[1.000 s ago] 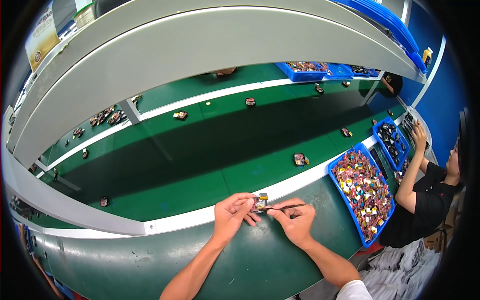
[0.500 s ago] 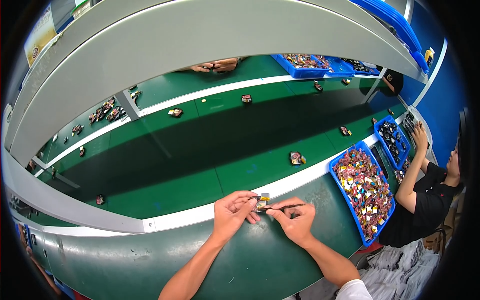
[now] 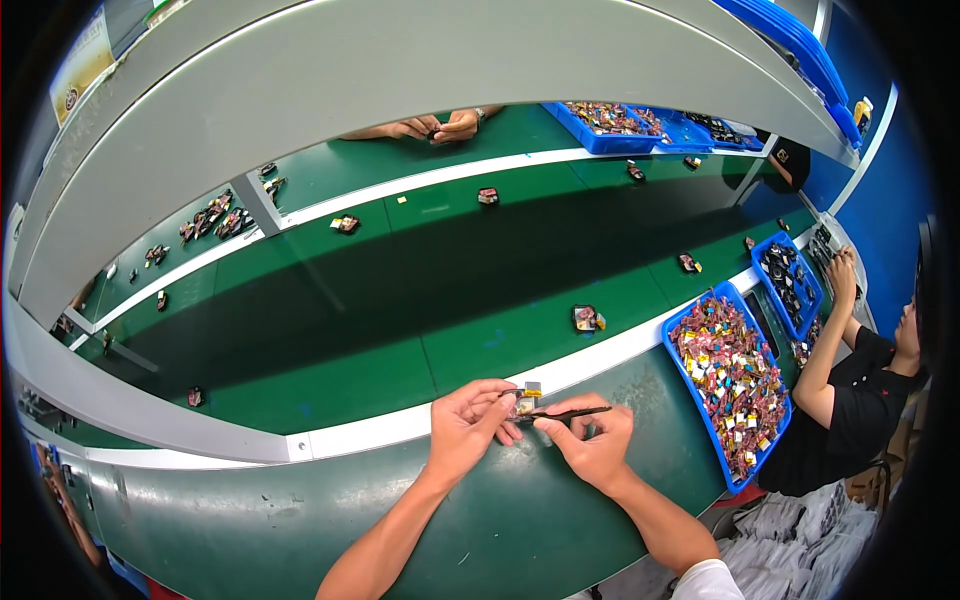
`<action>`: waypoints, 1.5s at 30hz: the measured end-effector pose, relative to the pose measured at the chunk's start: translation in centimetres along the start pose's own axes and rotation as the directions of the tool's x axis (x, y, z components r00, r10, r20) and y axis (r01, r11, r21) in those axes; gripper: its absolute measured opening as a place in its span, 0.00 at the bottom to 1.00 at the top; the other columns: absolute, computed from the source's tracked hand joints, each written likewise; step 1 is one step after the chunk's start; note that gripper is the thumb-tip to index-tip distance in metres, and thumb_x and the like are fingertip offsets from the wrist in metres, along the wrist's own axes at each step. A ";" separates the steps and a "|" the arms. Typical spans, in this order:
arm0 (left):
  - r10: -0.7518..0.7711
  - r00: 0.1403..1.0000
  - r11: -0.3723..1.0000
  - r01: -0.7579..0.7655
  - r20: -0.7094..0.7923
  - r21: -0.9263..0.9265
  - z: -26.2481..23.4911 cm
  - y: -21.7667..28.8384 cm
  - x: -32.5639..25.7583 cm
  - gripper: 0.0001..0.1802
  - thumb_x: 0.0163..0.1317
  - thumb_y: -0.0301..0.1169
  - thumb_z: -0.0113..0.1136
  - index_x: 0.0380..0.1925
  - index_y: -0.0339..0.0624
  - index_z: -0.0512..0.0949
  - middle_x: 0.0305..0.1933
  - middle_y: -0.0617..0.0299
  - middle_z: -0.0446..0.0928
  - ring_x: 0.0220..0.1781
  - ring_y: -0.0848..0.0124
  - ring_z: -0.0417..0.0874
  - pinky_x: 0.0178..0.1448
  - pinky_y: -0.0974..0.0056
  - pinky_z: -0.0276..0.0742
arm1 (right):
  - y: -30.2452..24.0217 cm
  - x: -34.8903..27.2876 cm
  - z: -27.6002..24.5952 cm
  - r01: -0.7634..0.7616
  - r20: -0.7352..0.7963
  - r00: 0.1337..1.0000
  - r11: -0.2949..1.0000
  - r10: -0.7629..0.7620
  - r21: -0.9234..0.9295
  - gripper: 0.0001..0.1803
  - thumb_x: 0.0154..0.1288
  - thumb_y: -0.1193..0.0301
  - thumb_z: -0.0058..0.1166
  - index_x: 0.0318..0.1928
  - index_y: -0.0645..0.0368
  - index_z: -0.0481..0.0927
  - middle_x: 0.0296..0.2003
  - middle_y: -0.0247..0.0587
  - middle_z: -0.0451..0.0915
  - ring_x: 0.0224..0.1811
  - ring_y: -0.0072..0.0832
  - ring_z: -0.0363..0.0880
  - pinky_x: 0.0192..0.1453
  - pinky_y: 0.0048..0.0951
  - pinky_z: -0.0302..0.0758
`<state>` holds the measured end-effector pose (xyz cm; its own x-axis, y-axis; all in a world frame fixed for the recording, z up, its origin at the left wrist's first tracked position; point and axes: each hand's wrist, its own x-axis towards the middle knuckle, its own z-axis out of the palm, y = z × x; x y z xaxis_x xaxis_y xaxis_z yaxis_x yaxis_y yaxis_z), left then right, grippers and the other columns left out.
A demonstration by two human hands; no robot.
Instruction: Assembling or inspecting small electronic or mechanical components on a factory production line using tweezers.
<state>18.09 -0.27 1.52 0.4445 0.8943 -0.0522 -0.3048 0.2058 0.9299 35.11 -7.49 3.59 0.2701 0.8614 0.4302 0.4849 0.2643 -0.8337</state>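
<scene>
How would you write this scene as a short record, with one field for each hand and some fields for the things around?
Left hand: holds a small assembly in the fingertips
Right hand: grips a slim dark tool
Tool tip: at the assembly; exact contact too small to tell
Right of the hands: large blue tray, full of small mixed-colour parts
Beyond the hands: green belt with scattered small units
Far right: person in a black top

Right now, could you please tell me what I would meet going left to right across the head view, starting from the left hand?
Left hand, small part with yellow band, right hand, blue tray of small parts, co-worker's hand.
</scene>
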 end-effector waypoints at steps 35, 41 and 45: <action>0.006 1.000 0.995 -0.004 -0.023 0.097 0.5 0.4 0.0 0.09 0.65 0.20 0.63 0.44 0.27 0.79 0.29 0.56 0.83 0.26 0.75 0.84 0.29 0.72 0.81 | 0.1 -0.1 0.5 0.439 0.075 0.899 0.885 -0.432 -0.153 0.12 0.44 0.84 0.68 0.31 0.55 0.87 0.34 0.30 0.90 0.20 0.21 0.82 0.19 0.22 0.61; 0.029 0.999 0.990 -0.025 -0.026 0.137 0.6 0.4 0.1 0.09 0.64 0.19 0.63 0.43 0.27 0.79 0.29 0.56 0.83 0.25 0.75 0.84 0.28 0.71 0.81 | 0.4 -0.3 0.7 0.461 0.047 0.887 0.874 -0.459 -0.154 0.13 0.44 0.85 0.67 0.31 0.56 0.85 0.33 0.29 0.89 0.19 0.22 0.80 0.19 0.22 0.62; -0.024 0.999 0.983 0.032 -0.046 0.179 0.5 0.8 0.4 0.08 0.63 0.18 0.63 0.42 0.27 0.79 0.30 0.54 0.83 0.24 0.73 0.84 0.27 0.70 0.82 | 0.4 0.0 1.0 0.439 0.033 0.898 0.890 -0.438 -0.126 0.11 0.46 0.84 0.69 0.31 0.56 0.86 0.32 0.31 0.89 0.17 0.21 0.78 0.20 0.22 0.63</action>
<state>18.46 0.06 2.38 0.4121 0.9066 -0.0911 -0.1349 0.1595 0.9779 34.51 -6.97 2.89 0.0024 0.6724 0.7402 0.6550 0.5583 -0.5093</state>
